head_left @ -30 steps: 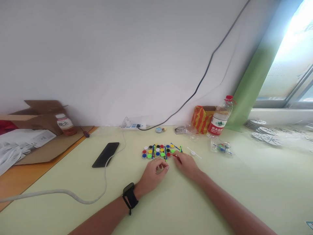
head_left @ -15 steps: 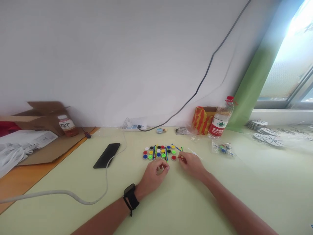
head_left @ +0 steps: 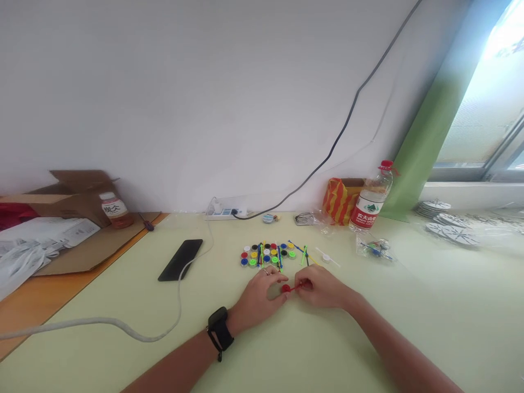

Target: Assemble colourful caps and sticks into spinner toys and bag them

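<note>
A thin red plastic stick [head_left: 296, 287] is pinched between the fingertips of my right hand [head_left: 321, 286]. At its left end is a small round red disc [head_left: 285, 287], low over the table or on it. My left hand [head_left: 260, 297] is curved around the disc's left side, thumb and forefinger apart, one above and one below the disc. Whether they touch it I cannot make out. Just beyond my hands lie rows of small coloured discs [head_left: 267, 252] with thin coloured sticks [head_left: 279, 256] laid across them. To their right are a green stick [head_left: 304, 255] and a white disc on a stick [head_left: 326, 257].
A black phone [head_left: 180, 260] and white cable [head_left: 143, 338] lie left. A power strip [head_left: 225, 212] sits by the wall. At right are a water bottle [head_left: 368, 202], a striped bag [head_left: 338, 202], a clear packet of parts [head_left: 375, 249] and printed white discs [head_left: 454, 232].
My right hand has drawn the red stick and disc toward me, away from the rows. My left hand has shifted slightly right and opened around the disc.
</note>
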`<move>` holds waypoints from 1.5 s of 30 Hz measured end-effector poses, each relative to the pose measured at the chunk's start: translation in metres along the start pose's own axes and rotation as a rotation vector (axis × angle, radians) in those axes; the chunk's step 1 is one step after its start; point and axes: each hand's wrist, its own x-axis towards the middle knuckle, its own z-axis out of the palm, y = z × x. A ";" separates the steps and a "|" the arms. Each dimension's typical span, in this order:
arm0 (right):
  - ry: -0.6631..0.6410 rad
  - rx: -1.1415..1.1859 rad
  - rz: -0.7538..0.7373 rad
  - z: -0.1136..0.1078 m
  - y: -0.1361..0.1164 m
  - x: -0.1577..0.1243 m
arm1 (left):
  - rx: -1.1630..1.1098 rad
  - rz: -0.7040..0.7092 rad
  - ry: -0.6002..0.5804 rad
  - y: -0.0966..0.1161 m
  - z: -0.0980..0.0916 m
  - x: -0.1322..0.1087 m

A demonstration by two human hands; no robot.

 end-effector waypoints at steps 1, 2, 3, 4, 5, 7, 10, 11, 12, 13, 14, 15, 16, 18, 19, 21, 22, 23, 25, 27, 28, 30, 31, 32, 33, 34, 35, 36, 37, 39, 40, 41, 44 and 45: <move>-0.004 0.011 -0.002 0.000 -0.001 0.000 | -0.001 0.004 -0.012 0.001 -0.001 0.000; -0.011 0.025 -0.002 -0.001 -0.001 0.000 | -0.002 0.012 -0.024 0.002 -0.001 0.000; -0.017 0.045 -0.001 -0.001 -0.002 0.000 | -0.002 0.020 -0.033 0.002 -0.002 0.000; -0.019 0.071 0.002 -0.002 -0.003 0.000 | -0.002 0.026 -0.036 0.002 -0.002 0.000; -0.014 0.105 0.002 -0.003 -0.003 0.001 | -0.003 0.027 -0.033 0.002 -0.002 -0.001; 0.018 0.194 -0.009 -0.005 -0.006 0.002 | -0.019 0.006 -0.008 0.001 -0.002 -0.001; 0.096 0.328 -0.055 -0.006 -0.011 0.003 | -0.111 -0.048 0.027 -0.002 0.000 0.000; 0.115 0.362 -0.075 -0.005 -0.014 0.004 | -0.158 -0.062 0.037 -0.002 0.000 0.000; 0.131 0.390 -0.096 -0.003 -0.016 0.004 | -0.207 -0.070 0.048 -0.002 0.000 0.001; 0.143 0.414 -0.116 -0.001 -0.019 0.004 | -0.255 -0.073 0.060 -0.002 0.000 0.002; 0.149 0.435 -0.131 0.002 -0.021 0.005 | -0.300 -0.075 0.071 -0.002 -0.001 0.003; 0.151 0.453 -0.137 0.005 -0.023 0.005 | -0.341 -0.073 0.075 -0.001 -0.001 0.003; 0.152 0.467 -0.136 0.007 -0.025 0.005 | -0.378 -0.068 0.071 -0.001 -0.001 0.004; 0.150 0.477 -0.119 0.011 -0.027 0.004 | -0.438 -0.056 0.044 0.000 -0.002 0.006; 0.149 0.473 -0.110 0.013 -0.027 0.004 | -0.456 -0.052 0.035 0.000 -0.002 0.007; 0.157 0.461 -0.095 0.014 -0.026 0.005 | -0.471 -0.051 0.040 -0.001 -0.001 0.007; 0.160 0.458 -0.090 0.014 -0.024 0.005 | -0.471 -0.054 0.052 -0.001 -0.001 0.007; 0.166 0.459 -0.086 0.014 -0.023 0.005 | -0.469 -0.056 0.064 -0.001 -0.001 0.007; 0.172 0.461 -0.082 0.013 -0.020 0.006 | -0.467 -0.048 0.074 -0.001 -0.001 0.007; 0.177 0.455 -0.078 0.013 -0.017 0.006 | -0.461 -0.038 0.074 0.000 -0.001 0.006; 0.184 0.447 -0.076 0.013 -0.016 0.007 | -0.457 -0.036 0.074 0.001 -0.002 0.006; 0.201 0.435 -0.075 0.012 -0.015 0.007 | -0.452 -0.041 0.080 0.002 -0.002 0.006; 0.210 0.431 -0.076 0.012 -0.016 0.007 | -0.451 -0.043 0.082 0.002 -0.002 0.006; 0.215 0.430 -0.077 0.012 -0.016 0.007 | -0.451 -0.044 0.082 0.002 -0.002 0.006; 0.217 0.431 -0.078 0.011 -0.016 0.007 | -0.452 -0.043 0.082 0.002 -0.002 0.006; 0.216 0.432 -0.078 0.011 -0.016 0.007 | -0.453 -0.040 0.080 0.002 -0.002 0.006; 0.214 0.434 -0.077 0.011 -0.016 0.007 | -0.452 -0.038 0.079 0.001 -0.001 0.006; 0.213 0.436 -0.073 0.012 -0.015 0.007 | -0.452 -0.037 0.080 0.000 -0.001 0.006; 0.213 0.436 -0.068 0.012 -0.015 0.007 | -0.451 -0.037 0.083 -0.001 -0.001 0.006; 0.219 0.430 -0.054 0.013 -0.013 0.008 | -0.449 -0.044 0.089 -0.003 -0.001 0.006; 0.221 0.427 -0.046 0.013 -0.012 0.008 | -0.449 -0.050 0.090 -0.004 0.000 0.006; 0.222 0.424 -0.038 0.014 -0.011 0.008 | -0.450 -0.057 0.087 -0.004 0.000 0.007; 0.200 0.422 -0.020 0.015 -0.009 0.009 | -0.459 -0.075 0.068 -0.006 -0.001 0.007; 0.189 0.421 -0.016 0.015 -0.009 0.009 | -0.461 -0.078 0.061 -0.006 -0.001 0.007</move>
